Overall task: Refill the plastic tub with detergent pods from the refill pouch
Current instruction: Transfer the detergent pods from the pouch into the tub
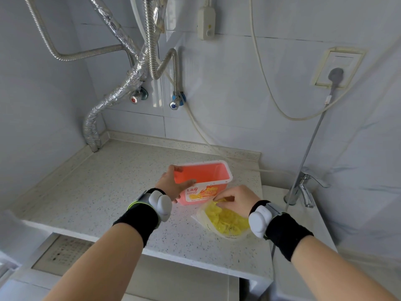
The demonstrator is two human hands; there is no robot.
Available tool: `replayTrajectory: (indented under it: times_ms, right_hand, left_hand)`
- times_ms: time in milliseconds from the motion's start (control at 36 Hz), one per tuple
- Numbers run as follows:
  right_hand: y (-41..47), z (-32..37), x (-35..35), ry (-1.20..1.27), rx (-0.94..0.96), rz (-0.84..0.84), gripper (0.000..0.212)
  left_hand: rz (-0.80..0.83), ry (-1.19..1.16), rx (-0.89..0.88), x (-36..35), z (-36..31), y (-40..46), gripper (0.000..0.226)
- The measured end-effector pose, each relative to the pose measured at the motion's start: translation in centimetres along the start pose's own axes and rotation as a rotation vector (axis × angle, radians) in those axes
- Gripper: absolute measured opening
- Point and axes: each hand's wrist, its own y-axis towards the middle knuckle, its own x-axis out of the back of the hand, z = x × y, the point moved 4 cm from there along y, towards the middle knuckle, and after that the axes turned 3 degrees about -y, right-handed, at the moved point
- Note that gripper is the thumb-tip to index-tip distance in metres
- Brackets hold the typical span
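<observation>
A pink plastic tub (214, 174) stands open and looks empty on the speckled counter (108, 187), its label facing me. My left hand (173, 183) grips the tub's near left corner, fingers over the rim. Just right of the tub lies a clear refill pouch (225, 222) full of yellow detergent pods (227, 220). My right hand (236, 198) is at the pouch's open mouth, fingers pinched on pods there. Both wrists wear black bands with white devices.
A chrome tap (303, 187) stands over a sink at the right. Foil-wrapped pipes and metal hoses (138, 68) hang on the tiled wall behind. A white cord (267, 88) loops down to a wall socket (338, 68). A washing machine top (63, 250) sits below the counter.
</observation>
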Motion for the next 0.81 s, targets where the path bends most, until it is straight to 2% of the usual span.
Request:
replayTrajectory:
  times_ms: [167, 278, 417, 528, 611, 667, 806]
  right_hand:
    - [-0.8, -1.2, 1.7, 0.276, -0.072, -0.009, 0.014]
    - [-1.0, -1.2, 2.7, 0.452, -0.081, 0.047, 0.011]
    - [-0.9, -2.1, 3.6, 0.548, -0.119, 0.059, 0.014]
    - [-0.1, -1.7, 4.5, 0.837, -0.144, -0.007, 0.020]
    - [0.9, -0.5, 6.0, 0.955, -0.139, -0.110, 0.017]
    - [1.9, 0.2, 6.7, 0.922, -0.117, -0.159, 0.012]
    - [4.3, 1.2, 6.5, 0.479, -0.148, -0.203, 0.005]
  left_hand:
    - [0.003, -0.004, 0.004, 0.0, 0.1, 0.1, 0.066]
    - [0.003, -0.006, 0.003, 0.1, 0.0, 0.1, 0.065]
    - [0.004, -0.002, 0.004, 0.1, 0.0, 0.0, 0.065]
    - [-0.004, -0.001, 0.009, 0.3, 0.0, 0.0, 0.065]
    - [-0.008, 0.002, 0.009, 0.3, 0.0, 0.0, 0.065]
    - [-0.005, 0.004, 0.008, 0.2, 0.0, 0.0, 0.065]
    - [-0.004, 0.013, 0.004, 0.3, 0.0, 0.0, 0.063]
